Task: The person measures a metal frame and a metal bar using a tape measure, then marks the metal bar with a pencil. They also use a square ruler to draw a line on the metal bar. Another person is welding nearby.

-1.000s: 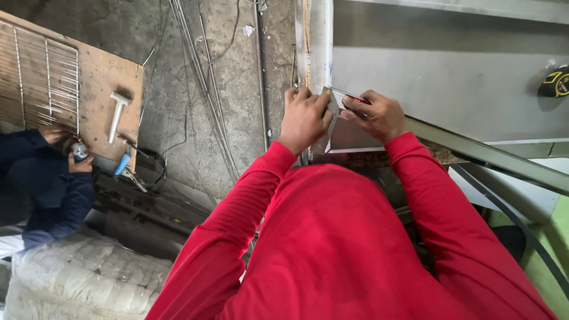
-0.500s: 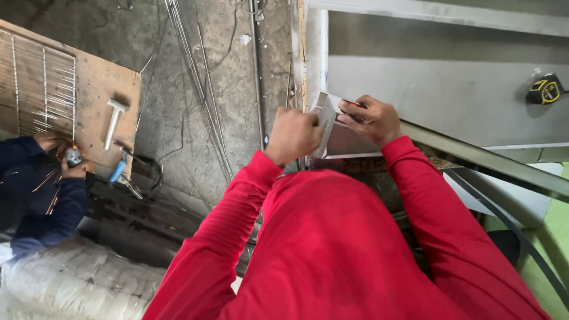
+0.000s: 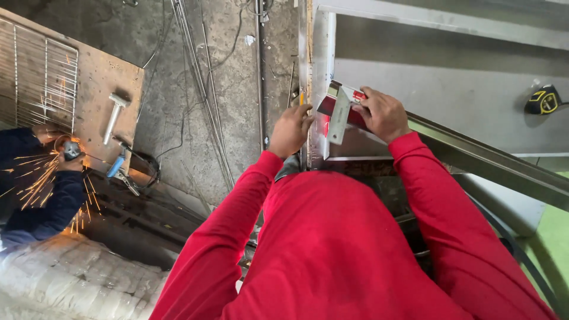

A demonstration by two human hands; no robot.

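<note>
My right hand (image 3: 382,112) grips a steel try square (image 3: 339,115) with a red stock, pressed against a shiny metal frame piece (image 3: 320,53). The square's blade hangs down across the frame's corner. My left hand (image 3: 290,129) is at the frame's left edge, fingers curled, holding what looks like a thin yellow pencil (image 3: 301,98) against the metal. Both arms wear red sleeves. A long metal bar (image 3: 492,163) runs down to the right from under my right hand.
A yellow-black tape measure (image 3: 544,99) lies on the grey sheet at right. At left another person in dark blue (image 3: 41,195) grinds with sparks flying beside a wooden board (image 3: 95,83) carrying a wire grid, a hammer (image 3: 114,115) and pliers. Rods and cables lie on the concrete floor.
My left hand has moved off the square to the frame's left edge. The square's blade now shows plainly below my right hand. Sparks have started at the other person's grinder.
</note>
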